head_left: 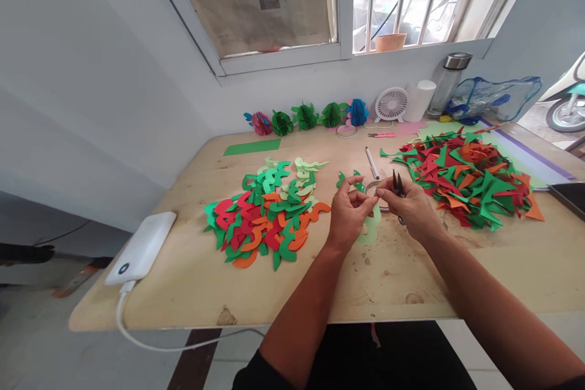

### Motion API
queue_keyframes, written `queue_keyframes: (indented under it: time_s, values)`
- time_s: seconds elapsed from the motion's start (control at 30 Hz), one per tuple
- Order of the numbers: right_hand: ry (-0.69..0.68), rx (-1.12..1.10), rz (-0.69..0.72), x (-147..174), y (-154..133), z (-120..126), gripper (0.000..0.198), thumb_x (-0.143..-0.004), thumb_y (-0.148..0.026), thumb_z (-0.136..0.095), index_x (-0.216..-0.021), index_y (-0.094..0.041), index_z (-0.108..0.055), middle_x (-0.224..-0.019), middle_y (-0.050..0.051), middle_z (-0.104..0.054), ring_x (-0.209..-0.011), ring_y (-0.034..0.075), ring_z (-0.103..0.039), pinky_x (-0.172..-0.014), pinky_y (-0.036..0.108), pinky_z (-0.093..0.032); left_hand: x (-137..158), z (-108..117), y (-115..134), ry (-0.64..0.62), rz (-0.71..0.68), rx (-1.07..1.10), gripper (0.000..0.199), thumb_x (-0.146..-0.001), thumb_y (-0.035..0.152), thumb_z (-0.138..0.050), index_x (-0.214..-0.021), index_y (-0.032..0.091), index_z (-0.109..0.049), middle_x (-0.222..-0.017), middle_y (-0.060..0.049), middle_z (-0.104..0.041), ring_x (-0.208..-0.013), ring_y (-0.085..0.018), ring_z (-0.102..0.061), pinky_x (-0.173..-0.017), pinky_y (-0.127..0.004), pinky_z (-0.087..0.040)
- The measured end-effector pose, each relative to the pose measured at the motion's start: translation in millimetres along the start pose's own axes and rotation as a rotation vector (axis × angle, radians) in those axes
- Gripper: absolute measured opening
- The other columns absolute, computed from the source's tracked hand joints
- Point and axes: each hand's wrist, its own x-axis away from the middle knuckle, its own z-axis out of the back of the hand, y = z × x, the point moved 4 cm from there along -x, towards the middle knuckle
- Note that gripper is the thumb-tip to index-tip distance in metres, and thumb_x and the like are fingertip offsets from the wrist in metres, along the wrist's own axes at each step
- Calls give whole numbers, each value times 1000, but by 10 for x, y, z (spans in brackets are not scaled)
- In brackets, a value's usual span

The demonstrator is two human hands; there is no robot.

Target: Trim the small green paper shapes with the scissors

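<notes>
My left hand is closed in a pinch, its thumb and index fingertips meeting those of my right hand. A pale green paper piece shows just below the joined fingertips. My right hand pinches there too, with small dark-bladed scissors tucked in its fingers, blades pointing away from me. Behind the fingers lies a ring-shaped roll, partly hidden. Green paper cutouts and a white pen rest just beyond my hands.
To the left lies a heap of curved paper cutouts; to the right, a pile of paper scraps. Paper honeycomb figures, a small fan and a glass bottle line the wall. A white power bank sits at the left edge.
</notes>
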Motion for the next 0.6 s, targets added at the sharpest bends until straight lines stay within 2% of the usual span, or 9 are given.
queue_keyframes:
  time_s: [0.13, 0.27, 0.6]
  values:
    - [-22, -14, -41, 0, 40, -14, 22, -66, -36, -71, -73, -19, -59, -69, -2, -52, -62, 12, -49, -58, 25, -45, -5, -1, 15, -6, -21, -2, 51, -66, 31, -74, -109, 17, -50, -57, 6, -58, -49, -8, -53, -54, -21, -44]
    - [-29, -23, -53, 10, 46, -26, 23, -66, -37, -70, -73, -19, -58, -68, -2, -51, -61, 11, -48, -58, 25, -45, -8, 2, 25, 2, -19, 12, 53, -63, 33, -76, -107, 17, -50, -56, 7, -57, -48, -8, -53, -54, -21, -44]
    - [-28, 11, 2, 12, 30, -43, 25, -65, -39, -69, -71, -17, -58, -65, -2, -51, -55, 9, -43, -49, 23, -38, -9, -5, 45, -13, 15, 78, 54, -63, 32, -76, -106, 16, -48, -56, 7, -58, -47, -7, -51, -55, -21, -43]
